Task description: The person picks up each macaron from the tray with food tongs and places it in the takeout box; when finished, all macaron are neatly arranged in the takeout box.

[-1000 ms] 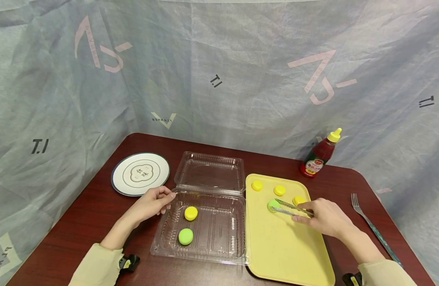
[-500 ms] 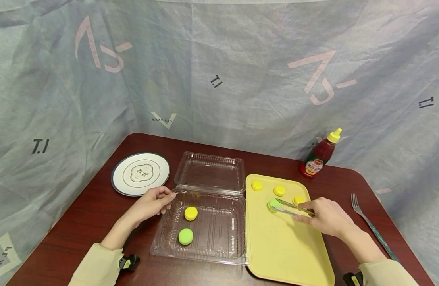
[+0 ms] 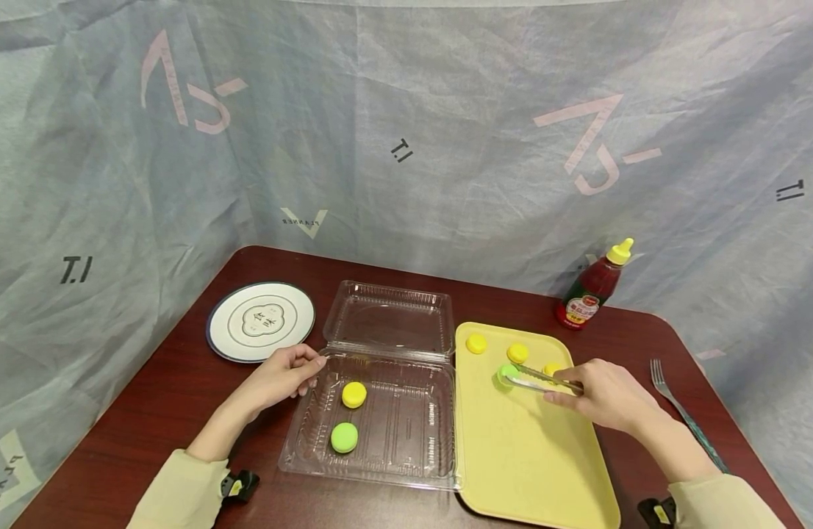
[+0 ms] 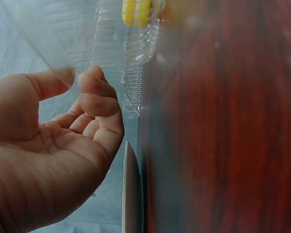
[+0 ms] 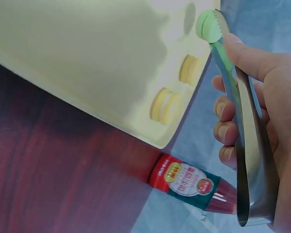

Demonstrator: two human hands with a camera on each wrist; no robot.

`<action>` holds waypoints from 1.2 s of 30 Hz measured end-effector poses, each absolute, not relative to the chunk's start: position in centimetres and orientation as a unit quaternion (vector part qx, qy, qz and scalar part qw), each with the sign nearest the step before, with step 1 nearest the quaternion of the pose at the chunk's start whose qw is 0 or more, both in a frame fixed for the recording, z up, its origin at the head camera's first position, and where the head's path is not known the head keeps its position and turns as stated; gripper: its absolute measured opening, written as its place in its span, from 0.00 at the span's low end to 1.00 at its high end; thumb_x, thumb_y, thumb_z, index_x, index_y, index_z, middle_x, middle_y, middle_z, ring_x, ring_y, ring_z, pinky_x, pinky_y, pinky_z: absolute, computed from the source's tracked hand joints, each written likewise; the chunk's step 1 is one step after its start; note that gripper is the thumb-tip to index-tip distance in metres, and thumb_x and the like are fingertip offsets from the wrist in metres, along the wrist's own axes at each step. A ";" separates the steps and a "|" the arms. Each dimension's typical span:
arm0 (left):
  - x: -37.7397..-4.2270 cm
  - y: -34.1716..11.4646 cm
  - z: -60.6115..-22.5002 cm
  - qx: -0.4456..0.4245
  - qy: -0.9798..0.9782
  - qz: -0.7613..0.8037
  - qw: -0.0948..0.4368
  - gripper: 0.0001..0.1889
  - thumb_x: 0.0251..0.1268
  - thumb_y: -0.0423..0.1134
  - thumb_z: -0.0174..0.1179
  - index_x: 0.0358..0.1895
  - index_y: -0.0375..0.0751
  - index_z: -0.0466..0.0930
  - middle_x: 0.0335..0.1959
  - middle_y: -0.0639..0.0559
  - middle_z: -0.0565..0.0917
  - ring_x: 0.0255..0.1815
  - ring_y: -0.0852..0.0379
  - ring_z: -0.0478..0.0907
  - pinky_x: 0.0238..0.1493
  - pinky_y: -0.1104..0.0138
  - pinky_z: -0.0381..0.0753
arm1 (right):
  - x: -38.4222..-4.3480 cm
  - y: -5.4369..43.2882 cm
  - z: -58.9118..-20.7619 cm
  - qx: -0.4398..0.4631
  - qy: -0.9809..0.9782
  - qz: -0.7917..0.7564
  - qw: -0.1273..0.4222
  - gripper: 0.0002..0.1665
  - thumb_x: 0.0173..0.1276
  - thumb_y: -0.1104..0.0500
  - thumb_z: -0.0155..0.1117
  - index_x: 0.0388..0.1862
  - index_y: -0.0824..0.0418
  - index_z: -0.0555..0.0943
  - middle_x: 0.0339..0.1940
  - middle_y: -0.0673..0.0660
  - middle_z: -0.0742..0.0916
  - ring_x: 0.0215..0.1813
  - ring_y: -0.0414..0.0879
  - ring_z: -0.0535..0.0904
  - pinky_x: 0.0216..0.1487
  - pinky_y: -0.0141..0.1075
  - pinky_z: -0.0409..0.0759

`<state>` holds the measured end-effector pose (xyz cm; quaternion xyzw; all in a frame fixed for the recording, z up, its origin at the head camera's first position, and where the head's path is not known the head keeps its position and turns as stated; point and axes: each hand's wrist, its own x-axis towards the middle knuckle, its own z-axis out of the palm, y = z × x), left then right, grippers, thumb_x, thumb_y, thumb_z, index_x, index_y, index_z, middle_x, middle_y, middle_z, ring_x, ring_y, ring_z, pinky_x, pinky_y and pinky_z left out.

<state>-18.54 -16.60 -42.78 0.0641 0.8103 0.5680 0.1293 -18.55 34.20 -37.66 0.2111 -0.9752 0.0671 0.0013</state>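
Note:
In the head view my left hand (image 3: 284,376) pinches the left rim of a clear plastic clamshell container (image 3: 396,481), thumb on one side of the edge and curled fingers on the other. The container's base holds a yellow macaron (image 3: 354,394) and a green macaron (image 3: 344,438). On the right, my right hand (image 3: 611,397) grips metal tongs (image 5: 252,145). Between the tong tips sits another green macaron (image 5: 208,26), over the pale yellow tray (image 3: 525,455). Three yellow macarons, one of them (image 3: 476,343) at the back left corner, lie on that tray; my right fingers partly cover another.
A white plate (image 3: 231,323) with a blue rim stands left of the container, whose lid (image 3: 388,323) lies folded back. Behind the tray is a red sauce bottle (image 3: 588,294) with a yellow cap. A fork (image 3: 684,419) lies to the right, partly behind my right forearm.
The tong tips and the green macaron have shifted slightly up and to the right, and my right hand has risen a little. My left hand has stayed at the container's rim.

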 end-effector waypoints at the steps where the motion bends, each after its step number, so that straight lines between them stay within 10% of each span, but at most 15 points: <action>1: -18.5 -16.6 -42.8 0.064 0.810 0.568 0.129 0.15 0.76 0.44 0.56 0.46 0.32 0.76 0.23 0.50 0.76 0.24 0.56 0.72 0.25 0.67 0.72 | -18.6 34.1 -37.4 0.213 -0.975 0.067 0.001 0.24 0.62 0.38 0.71 0.45 0.55 0.90 0.31 0.44 0.88 0.25 0.35 0.69 0.24 0.33 0.66; 9: -18.5 -16.6 -42.6 0.067 0.810 0.568 0.127 0.15 0.76 0.44 0.56 0.46 0.32 0.76 0.24 0.50 0.76 0.24 0.57 0.72 0.25 0.68 0.72 | -18.7 33.3 -35.1 0.254 -0.965 0.056 0.022 0.24 0.62 0.38 0.71 0.44 0.54 0.90 0.38 0.47 0.90 0.28 0.33 0.74 0.27 0.34 0.71; 36: -18.4 -16.5 -42.5 0.068 0.808 0.572 0.125 0.15 0.76 0.44 0.56 0.46 0.31 0.76 0.23 0.50 0.75 0.24 0.57 0.72 0.25 0.68 0.71 | -18.5 26.3 -30.8 0.357 -0.933 0.023 0.041 0.13 0.62 0.43 0.73 0.25 0.43 0.79 0.15 0.34 0.65 0.19 0.29 0.56 0.21 0.29 0.58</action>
